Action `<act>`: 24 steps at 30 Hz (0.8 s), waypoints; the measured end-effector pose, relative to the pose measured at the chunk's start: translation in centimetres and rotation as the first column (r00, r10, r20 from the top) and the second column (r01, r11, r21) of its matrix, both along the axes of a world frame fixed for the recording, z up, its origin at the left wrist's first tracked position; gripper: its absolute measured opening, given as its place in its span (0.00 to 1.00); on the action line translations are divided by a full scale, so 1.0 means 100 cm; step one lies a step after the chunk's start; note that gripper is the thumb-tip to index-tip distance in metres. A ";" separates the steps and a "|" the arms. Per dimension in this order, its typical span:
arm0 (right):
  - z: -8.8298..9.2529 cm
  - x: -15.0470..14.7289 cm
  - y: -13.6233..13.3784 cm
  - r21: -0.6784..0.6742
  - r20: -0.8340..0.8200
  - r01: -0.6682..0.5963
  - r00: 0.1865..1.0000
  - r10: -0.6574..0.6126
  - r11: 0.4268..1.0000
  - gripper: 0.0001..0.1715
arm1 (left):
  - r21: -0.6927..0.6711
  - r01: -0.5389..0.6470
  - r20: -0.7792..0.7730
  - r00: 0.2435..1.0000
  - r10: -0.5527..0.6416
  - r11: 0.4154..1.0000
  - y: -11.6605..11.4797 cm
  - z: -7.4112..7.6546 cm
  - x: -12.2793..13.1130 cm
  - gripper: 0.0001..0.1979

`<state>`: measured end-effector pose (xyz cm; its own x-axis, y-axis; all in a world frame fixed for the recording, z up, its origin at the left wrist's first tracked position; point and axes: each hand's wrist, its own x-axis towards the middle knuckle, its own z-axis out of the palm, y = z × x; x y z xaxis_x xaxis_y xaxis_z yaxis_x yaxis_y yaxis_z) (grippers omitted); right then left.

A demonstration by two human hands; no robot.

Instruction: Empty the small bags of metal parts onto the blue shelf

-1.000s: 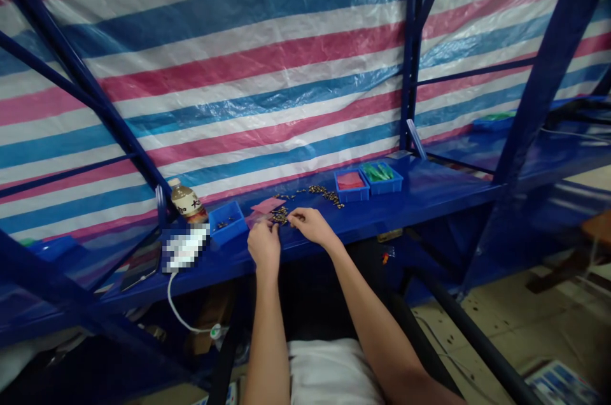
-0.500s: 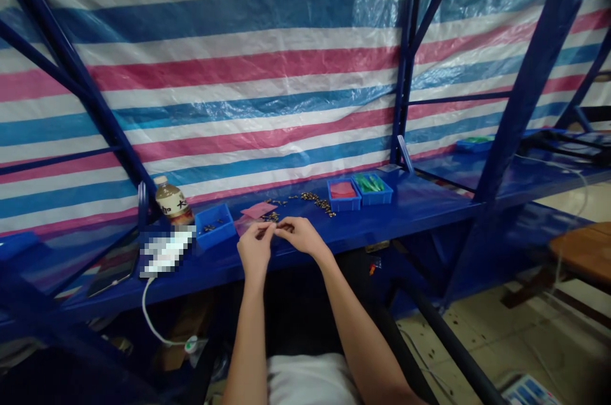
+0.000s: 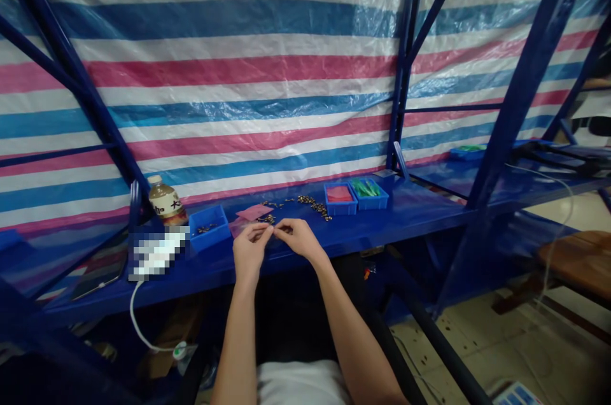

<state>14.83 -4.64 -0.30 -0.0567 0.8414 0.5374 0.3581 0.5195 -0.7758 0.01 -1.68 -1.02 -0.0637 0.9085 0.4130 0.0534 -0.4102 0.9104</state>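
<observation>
We sit facing a striped plastic tarpaulin [image 3: 214, 74] behind a blue steel shelf [image 3: 405, 214]. Toward its far end stand a blue bin of red sheets [image 3: 340, 199] and a blue bin of green strips [image 3: 368, 195]; nearer us, a third blue bin [image 3: 208, 228] holds only a few small dark parts. Most small metal parts [image 3: 312, 206] still lie loose along the shelf, beside a pink sheet [image 3: 254, 212]. Our left hand [image 3: 251, 252] and right hand [image 3: 298, 238] meet above the shelf, their fingertips [image 3: 273, 231] pinched closely together; whether they grip a part, we cannot tell.
</observation>
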 end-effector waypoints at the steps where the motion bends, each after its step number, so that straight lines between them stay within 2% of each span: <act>1: 0.001 0.000 -0.001 0.002 0.005 0.007 1.000 -0.007 1.000 0.14 | -0.006 0.022 -0.005 1.000 -0.022 1.000 0.000 0.001 -0.001 0.19; 8: 0.000 0.002 -0.001 -0.030 0.014 0.024 1.000 -0.023 0.999 0.11 | -0.001 0.129 -0.051 0.990 -0.129 0.992 0.001 0.001 -0.008 0.20; 16: 0.002 0.003 -0.002 -0.004 -0.032 0.045 0.998 -0.045 0.999 0.09 | 0.038 0.143 -0.123 0.983 -0.137 0.989 0.000 -0.001 -0.011 0.18; 20: 0.003 0.004 -0.002 -0.017 -0.029 0.026 0.999 -0.026 1.000 0.10 | 0.071 0.130 -0.187 0.976 -0.115 0.989 -0.004 0.000 -0.013 0.16; 24: 0.001 0.003 -0.002 -0.030 -0.022 -0.003 1.000 0.002 1.000 0.12 | 0.114 0.036 -0.202 0.979 -0.012 0.993 -0.005 0.010 -0.022 0.15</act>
<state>15.15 -4.85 -0.16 -0.0472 0.8571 0.5130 0.3395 0.4967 -0.7987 -2.20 -2.15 -0.03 0.0526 0.8535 0.5184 0.2185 -0.5164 0.8280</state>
